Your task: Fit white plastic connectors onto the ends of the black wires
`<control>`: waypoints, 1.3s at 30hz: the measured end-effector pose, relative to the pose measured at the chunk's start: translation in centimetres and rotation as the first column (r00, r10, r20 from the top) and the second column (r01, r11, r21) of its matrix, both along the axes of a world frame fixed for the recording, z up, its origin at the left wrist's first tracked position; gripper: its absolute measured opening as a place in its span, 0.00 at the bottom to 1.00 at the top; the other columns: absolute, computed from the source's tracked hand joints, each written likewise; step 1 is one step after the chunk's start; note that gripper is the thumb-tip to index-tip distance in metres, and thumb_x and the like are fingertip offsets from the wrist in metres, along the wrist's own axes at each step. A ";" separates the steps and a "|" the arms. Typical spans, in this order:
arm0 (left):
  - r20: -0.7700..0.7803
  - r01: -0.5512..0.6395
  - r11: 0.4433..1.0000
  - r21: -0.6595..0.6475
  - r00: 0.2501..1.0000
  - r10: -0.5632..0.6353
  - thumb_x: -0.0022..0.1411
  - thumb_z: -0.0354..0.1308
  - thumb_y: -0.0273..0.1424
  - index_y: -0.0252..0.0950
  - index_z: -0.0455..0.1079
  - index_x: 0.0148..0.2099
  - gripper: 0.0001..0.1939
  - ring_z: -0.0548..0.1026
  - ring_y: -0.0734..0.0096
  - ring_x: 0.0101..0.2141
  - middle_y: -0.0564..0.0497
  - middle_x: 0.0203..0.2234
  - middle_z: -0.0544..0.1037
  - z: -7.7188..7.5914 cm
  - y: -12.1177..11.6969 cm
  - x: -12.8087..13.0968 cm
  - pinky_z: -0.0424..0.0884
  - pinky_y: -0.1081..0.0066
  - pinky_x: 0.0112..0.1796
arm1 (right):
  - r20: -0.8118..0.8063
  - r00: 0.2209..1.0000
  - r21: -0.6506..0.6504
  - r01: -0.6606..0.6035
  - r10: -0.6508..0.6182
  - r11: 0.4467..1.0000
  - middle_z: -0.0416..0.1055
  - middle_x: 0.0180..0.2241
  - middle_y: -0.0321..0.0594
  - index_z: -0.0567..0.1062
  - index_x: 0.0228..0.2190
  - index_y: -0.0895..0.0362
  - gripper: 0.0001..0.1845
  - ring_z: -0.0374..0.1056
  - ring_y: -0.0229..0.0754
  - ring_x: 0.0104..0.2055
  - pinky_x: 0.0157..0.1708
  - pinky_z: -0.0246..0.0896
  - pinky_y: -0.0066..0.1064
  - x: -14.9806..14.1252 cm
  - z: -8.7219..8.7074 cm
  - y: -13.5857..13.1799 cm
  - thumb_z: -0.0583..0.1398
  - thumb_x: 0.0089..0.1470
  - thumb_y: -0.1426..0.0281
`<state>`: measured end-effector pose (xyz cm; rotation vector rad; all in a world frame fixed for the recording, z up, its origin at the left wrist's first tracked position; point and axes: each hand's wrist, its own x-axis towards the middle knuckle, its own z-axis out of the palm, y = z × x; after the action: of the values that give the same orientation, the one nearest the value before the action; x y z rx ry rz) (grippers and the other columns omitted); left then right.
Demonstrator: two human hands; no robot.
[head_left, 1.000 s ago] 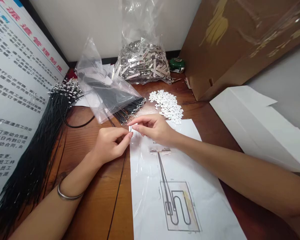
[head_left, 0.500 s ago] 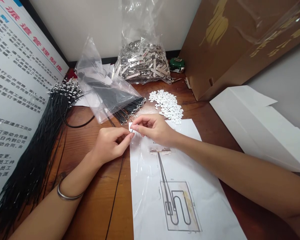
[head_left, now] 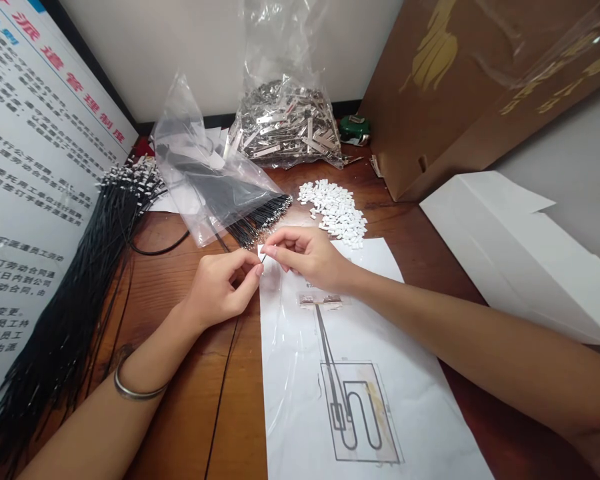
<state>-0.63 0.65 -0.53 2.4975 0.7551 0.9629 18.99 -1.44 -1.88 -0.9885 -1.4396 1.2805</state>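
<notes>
My left hand (head_left: 223, 283) is closed in a pinch on a thin black wire (head_left: 223, 380), which hangs down across the wooden table toward the front edge. A short bit of the wire shows between the fingertips of both hands. My right hand (head_left: 310, 259) is pinched at the wire's end; whatever lies between its thumb and index finger is too small and hidden to make out. Both hands meet over the top left corner of a printed drawing sheet (head_left: 300, 413). Just behind them lies a pile of small white plastic pieces (head_left: 335, 210).
Behind my hands, a clear bag (head_left: 190, 193) holds black wires with metal tips. A bag of flat metal parts (head_left: 290, 127) stands by the wall. At left hangs a bundle of black wires (head_left: 55, 320) with white ends. A brown box (head_left: 430, 100) and white carton (head_left: 520, 247) stand right.
The hanging wire has shifted slightly left on the table. My left fingertips have moved a little left and down, while my right hand has barely moved.
</notes>
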 end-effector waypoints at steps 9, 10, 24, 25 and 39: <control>0.047 -0.008 0.996 0.083 0.999 0.004 0.61 0.57 0.25 0.34 0.70 0.32 0.05 0.61 0.83 0.14 0.60 0.15 0.68 -0.1 0.0 0.0 0.57 0.79 0.18 | 0.007 1.000 -0.015 -0.006 0.006 1.000 0.62 0.19 0.28 0.74 0.29 0.58 0.13 0.56 0.31 0.22 0.23 0.49 0.29 -0.1 0.3 0.0 0.64 0.56 0.61; 0.048 -0.014 0.996 0.086 0.999 0.010 0.62 0.57 0.25 0.34 0.70 0.32 0.05 0.62 0.83 0.15 0.59 0.15 0.69 -0.2 0.0 0.0 0.57 0.79 0.19 | 0.003 1.000 -0.014 -0.005 0.005 1.000 0.62 0.20 0.29 0.73 0.29 0.58 0.13 0.56 0.31 0.22 0.23 0.49 0.29 -0.1 0.2 0.0 0.64 0.56 0.61; -0.043 -0.051 0.993 -0.111 0.998 0.047 0.67 0.53 0.31 0.35 0.70 0.31 0.12 0.67 0.79 0.18 0.55 0.18 0.74 0.0 0.1 -0.2 0.63 0.77 0.24 | 0.009 0.997 0.025 -0.081 0.081 0.996 0.61 0.19 0.28 0.68 0.26 0.57 0.08 0.57 0.31 0.23 0.23 0.50 0.29 0.0 -0.1 0.0 0.58 0.57 0.69; -0.048 -0.044 0.990 -0.130 0.998 0.038 0.67 0.53 0.31 0.35 0.70 0.31 0.12 0.68 0.78 0.19 0.55 0.19 0.74 0.0 0.1 -0.3 0.63 0.77 0.25 | 0.017 0.996 0.026 -0.085 0.085 0.996 0.61 0.19 0.28 0.69 0.26 0.57 0.07 0.56 0.31 0.22 0.23 0.50 0.29 0.0 -0.2 -0.1 0.58 0.56 0.70; 0.204 0.099 0.672 -0.734 0.976 0.080 0.66 0.55 0.37 0.34 0.71 0.31 0.13 0.61 0.80 0.17 0.54 0.18 0.73 0.5 -1.0 1.3 0.57 0.74 0.21 | -0.032 0.995 0.017 -0.089 0.089 0.996 0.63 0.18 0.28 0.68 0.28 0.57 0.06 0.58 0.32 0.22 0.24 0.50 0.28 0.2 -0.1 0.0 0.57 0.57 0.70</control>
<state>0.69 -0.36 -0.01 1.6399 0.8420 0.7039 19.16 -1.43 -2.00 -0.8977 -1.4807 1.3417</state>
